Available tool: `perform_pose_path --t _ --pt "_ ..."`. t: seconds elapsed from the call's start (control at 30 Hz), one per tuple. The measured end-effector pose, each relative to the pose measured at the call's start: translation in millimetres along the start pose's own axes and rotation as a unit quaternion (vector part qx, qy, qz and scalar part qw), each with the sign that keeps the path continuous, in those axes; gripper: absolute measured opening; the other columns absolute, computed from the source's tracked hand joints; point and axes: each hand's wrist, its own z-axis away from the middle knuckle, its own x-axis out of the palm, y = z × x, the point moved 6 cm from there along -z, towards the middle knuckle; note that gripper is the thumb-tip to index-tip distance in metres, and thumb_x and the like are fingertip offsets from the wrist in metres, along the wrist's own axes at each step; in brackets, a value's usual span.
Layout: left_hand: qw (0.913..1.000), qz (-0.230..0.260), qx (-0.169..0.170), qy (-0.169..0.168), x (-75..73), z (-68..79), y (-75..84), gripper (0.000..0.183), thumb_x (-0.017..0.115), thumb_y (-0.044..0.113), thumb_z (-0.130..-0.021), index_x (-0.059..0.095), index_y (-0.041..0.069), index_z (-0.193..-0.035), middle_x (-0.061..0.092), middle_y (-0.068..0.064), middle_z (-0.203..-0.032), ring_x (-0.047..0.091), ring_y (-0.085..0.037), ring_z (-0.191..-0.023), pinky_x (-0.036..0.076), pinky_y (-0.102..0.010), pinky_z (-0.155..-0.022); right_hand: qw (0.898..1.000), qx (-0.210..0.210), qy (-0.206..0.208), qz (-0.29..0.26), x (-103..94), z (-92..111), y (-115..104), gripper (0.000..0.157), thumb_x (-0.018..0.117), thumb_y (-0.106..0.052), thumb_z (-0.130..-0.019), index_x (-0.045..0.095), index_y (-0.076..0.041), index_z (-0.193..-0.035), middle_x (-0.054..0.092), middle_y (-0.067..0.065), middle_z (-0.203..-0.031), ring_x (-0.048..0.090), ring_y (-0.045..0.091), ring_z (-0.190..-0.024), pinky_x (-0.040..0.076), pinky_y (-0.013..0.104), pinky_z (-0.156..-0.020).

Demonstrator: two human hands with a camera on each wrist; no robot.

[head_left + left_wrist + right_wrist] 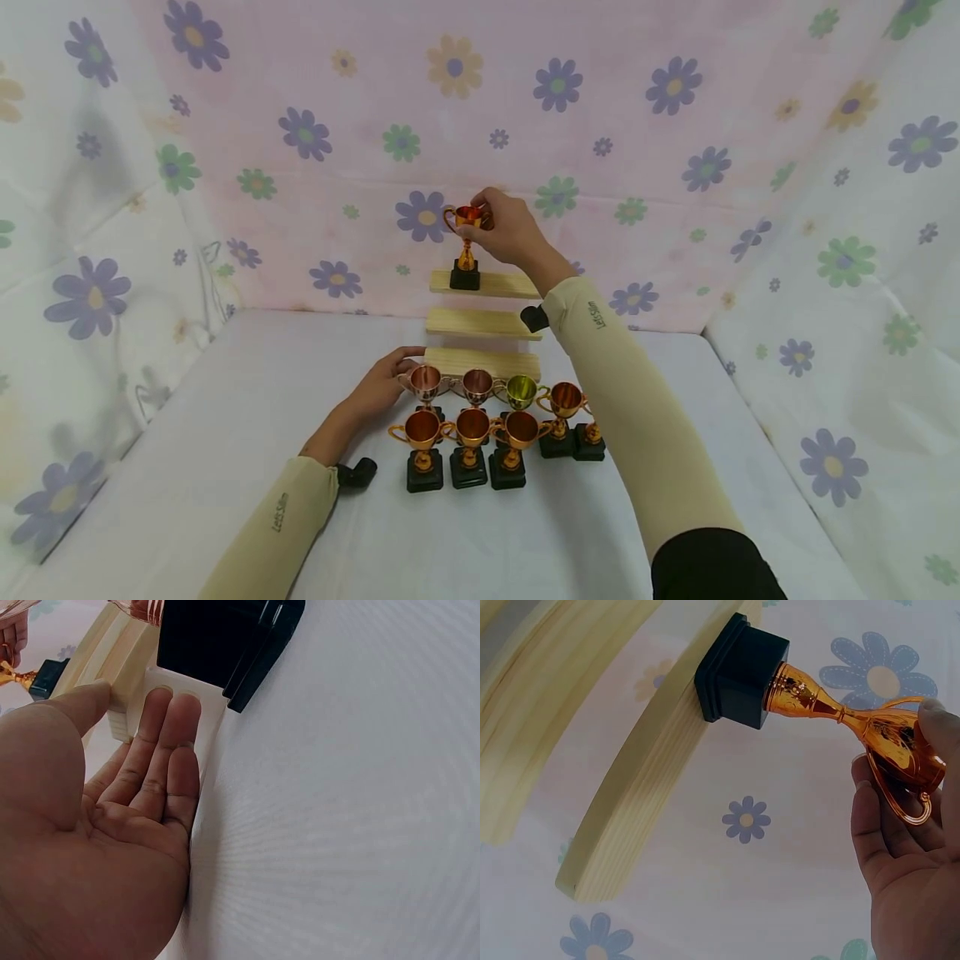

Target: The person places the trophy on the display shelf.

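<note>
My right hand [512,229] pinches a small orange-gold trophy cup [466,254] by its bowl, with two handles and a black square base. In the right wrist view, the base of this trophy [742,671] meets the top wooden shelf [641,769] near its left end. The trophy stands upright. Low at the left side of the stepped wooden rack [480,322], my left hand [377,385] touches its bottom step. The left wrist view shows the thumb of that hand [90,855] against the wood [112,656], with straight fingers by a white part underneath.
Several trophies stand before the rack: orange-gold ones in front [423,473], copper-pink ones behind [425,382], a yellow-gold one [521,392] and more orange ones [558,433] partly behind my right sleeve. A white cloth [225,400] covers the table; flowered fabric [360,117] hangs around it.
</note>
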Motion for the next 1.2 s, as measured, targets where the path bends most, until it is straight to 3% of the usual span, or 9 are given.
perform_pose_path --t 0.2,0.5,1.2 --pt "0.9999 0.0 0.01 -0.005 0.0 -0.5 3.0 0.068 0.048 -0.01 -0.09 0.043 0.0 -0.157 0.071 -0.023 -0.123 0.066 -0.022 -0.105 0.044 -0.035 -0.088 1.0 0.009 -0.001 -0.01 4.3 -2.1 -0.7 0.052 0.072 -0.032 -0.102 0.054 -0.004 -0.143 0.069 0.012 -0.122 0.066 0.025 -0.106 0.054 0.038 -0.095" --pt "1.0 -0.007 0.003 -0.003 -1.1 0.8 3.7 0.069 0.047 -0.009 -0.09 0.043 0.003 -0.158 0.071 -0.022 -0.127 0.066 -0.029 -0.115 0.044 -0.037 -0.092 0.999 0.012 0.014 -0.033 14.2 -6.2 -0.2 0.049 0.072 -0.03 -0.102 0.055 -0.005 -0.14 0.07 0.012 -0.117 0.067 0.023 -0.101 0.055 0.035 -0.091" --pt "1.0 -0.001 0.002 -0.004 -2.2 -0.9 2.0 0.071 0.048 -0.009 -0.087 0.043 0.002 -0.158 0.07 -0.024 -0.129 0.067 -0.029 -0.113 0.046 -0.038 -0.09 0.997 0.038 0.031 -0.058 26.8 -8.6 -3.4 0.052 0.073 -0.028 -0.101 0.051 -0.01 -0.145 0.068 0.012 -0.126 0.067 0.023 -0.105 0.055 0.034 -0.094"
